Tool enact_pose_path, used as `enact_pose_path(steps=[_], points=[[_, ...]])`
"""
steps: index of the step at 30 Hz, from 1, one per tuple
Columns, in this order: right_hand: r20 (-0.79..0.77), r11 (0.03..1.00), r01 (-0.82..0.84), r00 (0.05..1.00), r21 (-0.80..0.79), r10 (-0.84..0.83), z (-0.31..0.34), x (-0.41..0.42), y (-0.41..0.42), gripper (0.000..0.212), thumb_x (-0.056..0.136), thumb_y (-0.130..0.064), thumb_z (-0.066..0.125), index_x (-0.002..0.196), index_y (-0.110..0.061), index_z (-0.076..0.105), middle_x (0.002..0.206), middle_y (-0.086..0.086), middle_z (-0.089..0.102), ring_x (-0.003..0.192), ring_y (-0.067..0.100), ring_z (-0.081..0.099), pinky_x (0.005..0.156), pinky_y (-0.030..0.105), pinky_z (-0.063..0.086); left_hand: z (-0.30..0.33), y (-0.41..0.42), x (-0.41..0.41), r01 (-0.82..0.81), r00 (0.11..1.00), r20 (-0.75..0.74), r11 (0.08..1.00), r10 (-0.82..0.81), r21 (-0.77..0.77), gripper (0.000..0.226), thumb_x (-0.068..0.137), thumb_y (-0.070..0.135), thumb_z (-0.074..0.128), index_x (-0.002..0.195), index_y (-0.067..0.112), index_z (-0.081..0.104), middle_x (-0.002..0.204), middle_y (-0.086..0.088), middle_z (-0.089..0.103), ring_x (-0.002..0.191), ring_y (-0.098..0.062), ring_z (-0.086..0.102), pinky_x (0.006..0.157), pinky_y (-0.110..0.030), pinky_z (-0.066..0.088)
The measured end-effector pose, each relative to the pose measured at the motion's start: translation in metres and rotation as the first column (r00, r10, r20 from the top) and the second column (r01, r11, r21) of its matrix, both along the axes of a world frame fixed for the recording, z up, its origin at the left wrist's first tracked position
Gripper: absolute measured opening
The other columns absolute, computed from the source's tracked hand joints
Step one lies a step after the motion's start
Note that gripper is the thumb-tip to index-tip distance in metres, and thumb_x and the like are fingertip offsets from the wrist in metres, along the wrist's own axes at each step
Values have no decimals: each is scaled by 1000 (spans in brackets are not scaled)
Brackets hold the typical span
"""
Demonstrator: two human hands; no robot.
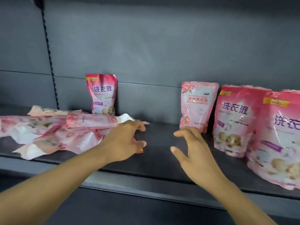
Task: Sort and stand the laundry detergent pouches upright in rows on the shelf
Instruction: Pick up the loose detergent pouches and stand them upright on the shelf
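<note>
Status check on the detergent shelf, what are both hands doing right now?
Left hand open by the flat pile. Right hand open near the middle pouch. Four pouches upright. Shelf between clear.

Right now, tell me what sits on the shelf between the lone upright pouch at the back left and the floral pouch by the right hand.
Nothing: the head view shows bare dark shelf between lone upright pouch and floral pouch.

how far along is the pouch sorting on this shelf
Done: four pouches stand upright, one at the back, three on the right. In hand: nothing; left hand reaches the pile, right hand hovers open. Left: the heap of flat pouches.
</note>
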State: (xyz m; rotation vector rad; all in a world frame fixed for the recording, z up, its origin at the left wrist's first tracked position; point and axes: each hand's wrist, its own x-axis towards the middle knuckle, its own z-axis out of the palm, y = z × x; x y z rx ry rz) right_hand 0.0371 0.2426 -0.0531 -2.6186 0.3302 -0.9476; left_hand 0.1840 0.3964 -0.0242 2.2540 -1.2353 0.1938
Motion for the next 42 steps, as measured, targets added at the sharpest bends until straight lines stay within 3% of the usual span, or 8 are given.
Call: enact_pose_path(steps=[7,13,19,23,29,31,37,42], points=[[-105,922,63,994,382,-24,16,103,23,38,89,-29,60,124,-20,49,121,-8,49,110,9,53,90,23,41,21,60,97,-169,985,58,978,163,119,43,84,24,65,125,21,51,129,-3,56,116,-23,53,94,-33,44],[-107,444,158,985,882,-138,11,190,7,32,93,-24,57,116,-2,52,114,20,59,102,31,62,88,36,51,33,69,180,-207,978,18,948,209,242,40,89,30,58,127,22,47,130,0,54,109,-21,54,92,-32,45],[-38,126,70,970,990,-239,0,239,-10,24,97,-9,46,117,1,53,116,20,62,79,26,61,62,33,51,37,42,235,-121,990,-11,871,143,475,38,94,30,47,125,9,56,122,-8,56,97,-22,50,83,-28,40],[-77,106,108,963,988,-258,-2,256,-18,16,95,-3,47,108,2,55,113,22,60,73,27,60,49,35,56,31,20,254,-33,985,-119,816,124,577,34,98,33,41,106,6,60,112,-17,60,94,-25,58,80,-31,43],[-165,96,196,951,976,-263,-6,266,-27,15,90,6,51,105,5,56,82,20,63,57,28,63,33,32,50,12,-12,270,-41,930,-308,890,199,454,34,99,32,41,119,9,57,118,-9,59,101,-23,57,86,-31,46],[-118,125,159,952,979,-282,-5,261,-29,12,91,7,50,101,6,55,85,21,63,63,28,62,41,35,53,11,-23,272,-115,917,-313,917,246,382,25,97,23,45,109,5,58,101,-9,61,86,-21,57,73,-28,46],[73,199,-21,964,980,-255,12,222,-30,14,98,-2,41,89,-8,50,102,20,64,77,30,63,72,46,52,15,-37,270,-62,886,-406,925,223,374,44,87,49,59,104,8,62,107,-7,65,100,-24,60,91,-34,48],[99,235,-32,955,972,-280,24,181,-38,12,99,-9,41,102,-7,53,110,20,66,100,38,65,89,60,48,29,-32,260,-5,836,-534,975,127,224,9,90,22,63,95,16,68,90,-4,68,75,-17,59,64,-28,46]])
